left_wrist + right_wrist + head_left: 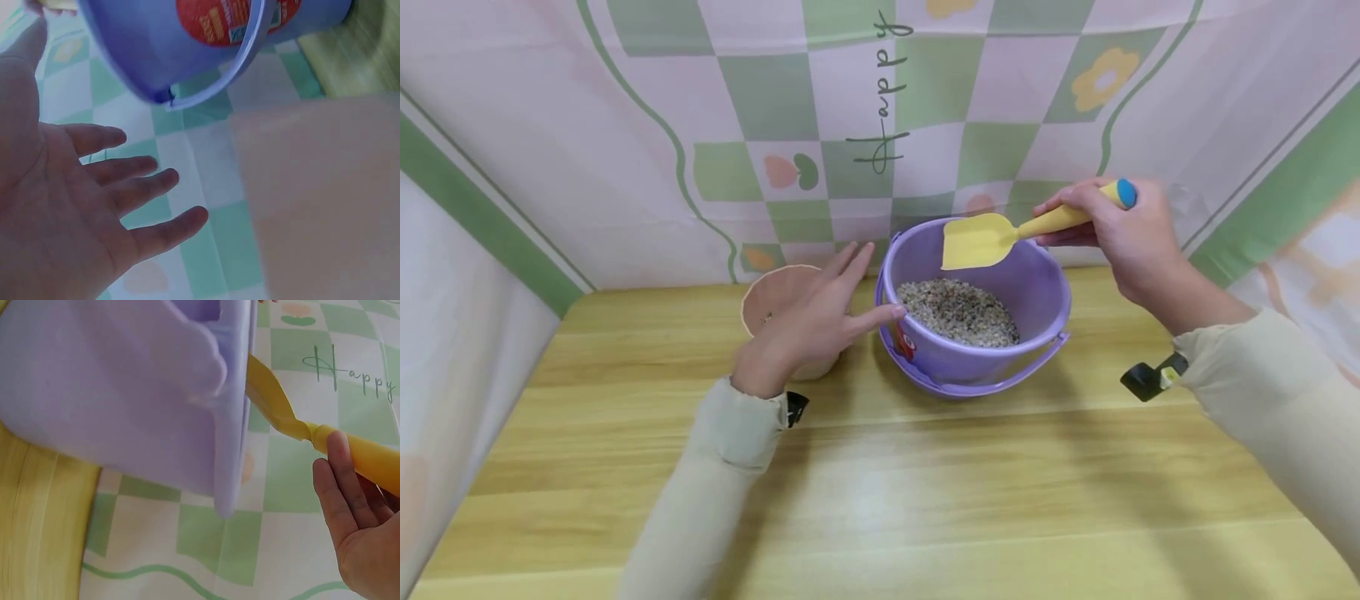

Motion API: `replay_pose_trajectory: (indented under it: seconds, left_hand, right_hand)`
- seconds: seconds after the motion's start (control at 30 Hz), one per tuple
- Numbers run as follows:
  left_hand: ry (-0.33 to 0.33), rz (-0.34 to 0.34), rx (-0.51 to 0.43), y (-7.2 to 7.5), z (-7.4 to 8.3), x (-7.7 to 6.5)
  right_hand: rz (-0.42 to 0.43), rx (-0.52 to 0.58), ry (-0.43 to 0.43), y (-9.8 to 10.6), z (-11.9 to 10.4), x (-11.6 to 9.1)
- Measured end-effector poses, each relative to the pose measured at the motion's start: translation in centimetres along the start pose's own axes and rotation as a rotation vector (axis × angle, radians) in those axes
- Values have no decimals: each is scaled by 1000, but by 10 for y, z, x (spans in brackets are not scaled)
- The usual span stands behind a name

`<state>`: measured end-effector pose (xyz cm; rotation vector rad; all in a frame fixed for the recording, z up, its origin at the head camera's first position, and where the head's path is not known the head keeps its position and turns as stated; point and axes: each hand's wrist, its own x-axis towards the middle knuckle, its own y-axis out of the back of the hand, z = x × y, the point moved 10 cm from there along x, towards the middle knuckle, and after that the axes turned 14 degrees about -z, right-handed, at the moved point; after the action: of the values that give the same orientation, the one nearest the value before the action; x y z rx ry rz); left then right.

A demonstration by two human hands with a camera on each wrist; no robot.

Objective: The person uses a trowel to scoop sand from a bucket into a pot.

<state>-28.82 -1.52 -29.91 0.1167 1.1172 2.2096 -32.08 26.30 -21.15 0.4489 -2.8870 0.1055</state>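
A yellow shovel (988, 240) is gripped by the right hand (1138, 242) over a bucket (977, 363) near the back edge of the counter (865, 500); the left hand (812, 321) is splayed.

You're holding your left hand (812, 327) with fingers (856, 265) straight and spread, thumb (876, 319) sticking out toward your right. Your right hand (1131, 237) is gripping, fingers curled. Your left arm (692, 508) and right arm (1277, 417) are extending forward, both angling inward.
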Motion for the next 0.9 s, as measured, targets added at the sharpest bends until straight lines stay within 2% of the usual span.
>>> replay_pose_trajectory:
  seconds: [0.2, 0.47, 0.6, 0.83, 0.9]
  left_hand:
    - [0, 33, 28, -8, 9, 11]
    - [12, 20, 121, -14, 15, 25]
    - [1, 20, 122, -16, 15, 27]
    - [-8, 5, 130, -18, 18, 29]
    - [-8, 4, 131, -17, 19, 29]
  right_hand:
    - [4, -32, -17, 6, 3, -2]
    - [-9, -105, -50, 10, 9, -6]
    - [-1, -172, -94, 13, 12, -8]
    - [-10, -448, -175, 14, 10, -9]
    - [-15, -484, -191, 14, 10, -8]
